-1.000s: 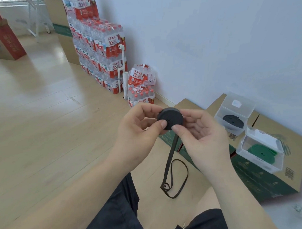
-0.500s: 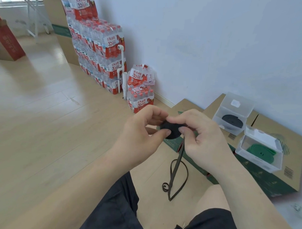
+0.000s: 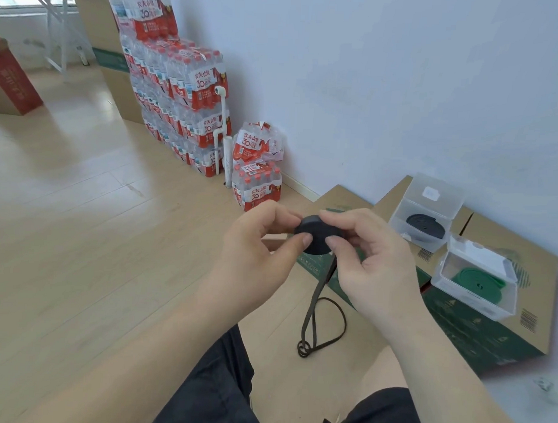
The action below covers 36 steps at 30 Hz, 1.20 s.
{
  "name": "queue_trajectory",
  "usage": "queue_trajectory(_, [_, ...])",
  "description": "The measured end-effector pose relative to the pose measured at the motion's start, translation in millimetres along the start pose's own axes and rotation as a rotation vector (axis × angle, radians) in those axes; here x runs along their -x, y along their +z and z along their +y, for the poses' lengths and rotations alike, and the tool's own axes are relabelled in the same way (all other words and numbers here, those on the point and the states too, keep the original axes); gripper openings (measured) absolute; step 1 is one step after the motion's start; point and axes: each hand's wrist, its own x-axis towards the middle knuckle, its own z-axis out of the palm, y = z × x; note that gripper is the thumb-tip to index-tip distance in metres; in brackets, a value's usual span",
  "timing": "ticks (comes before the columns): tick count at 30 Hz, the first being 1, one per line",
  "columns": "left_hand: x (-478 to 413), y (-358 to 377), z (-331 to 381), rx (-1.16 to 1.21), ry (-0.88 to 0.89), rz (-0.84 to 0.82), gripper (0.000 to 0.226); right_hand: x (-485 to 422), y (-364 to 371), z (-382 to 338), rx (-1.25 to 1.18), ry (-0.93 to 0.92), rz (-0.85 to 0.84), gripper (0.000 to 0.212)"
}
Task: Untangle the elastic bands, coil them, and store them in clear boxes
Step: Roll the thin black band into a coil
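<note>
Both forearms reach forward from the bottom of the frame and meet at the centre, above the wooden floor [image 3: 80,236]. The left hand [image 3: 254,258] is curled, palm turned toward the right, its thumb pressed on the near face of a black coiled band [image 3: 316,238] and its fingers bent around the far side. The right hand [image 3: 374,265] mirrors it: thumb tip on the coil's near face, index finger hooked over the top rim, the other fingers loosely bent below. So the coil is pinched between the 2 hands, held in the air as a flat disc facing the camera.

From the underside of the coil the loose tail of the band [image 3: 315,307] hangs down and ends in a slack loop lying on the floor between the person's knees.

To the right, 2 clear boxes stand with lids up on flattened cardboard cartons [image 3: 491,244]. The far box [image 3: 426,216] holds a coiled black band; the near box [image 3: 477,281] holds a green band [image 3: 477,281]. Packs of bottled water [image 3: 180,97] are stacked against the wall [image 3: 370,88] beyond.
</note>
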Motion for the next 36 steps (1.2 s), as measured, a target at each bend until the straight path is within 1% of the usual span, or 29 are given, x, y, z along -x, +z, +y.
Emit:
queue_trajectory(2, [0, -1, 1, -0.129, 0.121, 0.001, 0.02, -4, -4, 1, 0.13, -0.11, -0.035, 0.048])
queue_trajectory(4, [-2, -3, 4, -0.217, 0.206, -0.02, 0.033, -7, -7, 0, 0.206, -0.193, -0.057, 0.046])
queue_trajectory(5, [-2, -3, 7, -0.235, 0.225, -0.041, 0.036, -8, -7, -1, 0.213, -0.203, -0.048, 0.043])
queue_trajectory(7, [-3, -3, 10, -0.213, 0.199, -0.048, 0.037, -10, -9, -5, 0.151, -0.111, 0.01, 0.037])
queue_trajectory(9, [-4, -4, 12, -0.118, 0.11, -0.003, 0.037, -10, -8, -8, 0.028, 0.029, 0.073, 0.035])
queue_trajectory(10, [-6, -4, 12, -0.058, 0.064, 0.02, 0.037, -8, -7, -8, -0.028, 0.067, 0.089, 0.036])
queue_trajectory(13, [-6, -2, 11, 0.2, -0.052, 0.058, 0.032, -1, 1, -7, -0.139, 0.079, 0.102, 0.047])
queue_trajectory(15, [-5, 1, 12, 0.372, -0.136, 0.068, 0.029, 1, 6, -5, -0.153, 0.052, 0.107, 0.055])
queue_trajectory(16, [-5, 2, 12, 0.399, -0.162, 0.063, 0.029, 0, 6, -5, -0.138, 0.031, 0.103, 0.057])
queue_trajectory(17, [-4, 2, 12, 0.374, -0.171, 0.051, 0.029, -2, 6, -5, -0.108, 0.007, 0.091, 0.057])
queue_trajectory(18, [-4, 2, 10, 0.279, -0.155, 0.044, 0.031, -3, 5, -4, -0.062, -0.021, 0.07, 0.057])
queue_trajectory(20, [-4, 0, 8, -0.024, -0.026, 0.04, 0.038, -8, 2, -2, 0.075, -0.075, 0.018, 0.057])
queue_trajectory(21, [-3, -1, 8, -0.136, 0.06, 0.032, 0.042, -10, 0, -1, 0.141, -0.101, -0.016, 0.057])
queue_trajectory(22, [-3, -2, 8, -0.195, 0.133, 0.018, 0.045, -12, -2, 0, 0.19, -0.122, -0.048, 0.058])
queue_trajectory(24, [-3, -4, 11, -0.214, 0.186, 0.004, 0.047, -14, -4, -3, 0.235, -0.155, -0.088, 0.057])
queue_trajectory(25, [-3, -5, 11, -0.204, 0.167, 0.015, 0.046, -15, -4, -5, 0.21, -0.138, -0.092, 0.055])
queue_trajectory(26, [-4, -5, 12, -0.172, 0.123, 0.029, 0.042, -16, -4, -8, 0.135, -0.08, -0.074, 0.051])
queue_trajectory(28, [-6, -8, 12, -0.048, 0.0, 0.045, 0.039, -16, -5, -12, -0.081, 0.071, 0.003, 0.039])
queue_trajectory(30, [-8, -9, 12, 0.085, -0.052, 0.069, 0.037, -14, -3, -11, -0.167, 0.129, 0.061, 0.031])
queue_trajectory(31, [-8, -9, 12, 0.139, -0.06, 0.082, 0.035, -11, -1, -12, -0.175, 0.143, 0.066, 0.031])
queue_trajectory(34, [-8, -8, 16, 0.316, -0.104, 0.084, 0.03, -5, 7, -11, -0.195, 0.114, 0.068, 0.046])
queue_trajectory(35, [-7, -7, 16, 0.329, -0.129, 0.071, 0.027, -5, 8, -11, -0.182, 0.1, 0.064, 0.049])
queue_trajectory(36, [-7, -6, 15, 0.29, -0.147, 0.055, 0.024, -7, 7, -11, -0.143, 0.07, 0.061, 0.051])
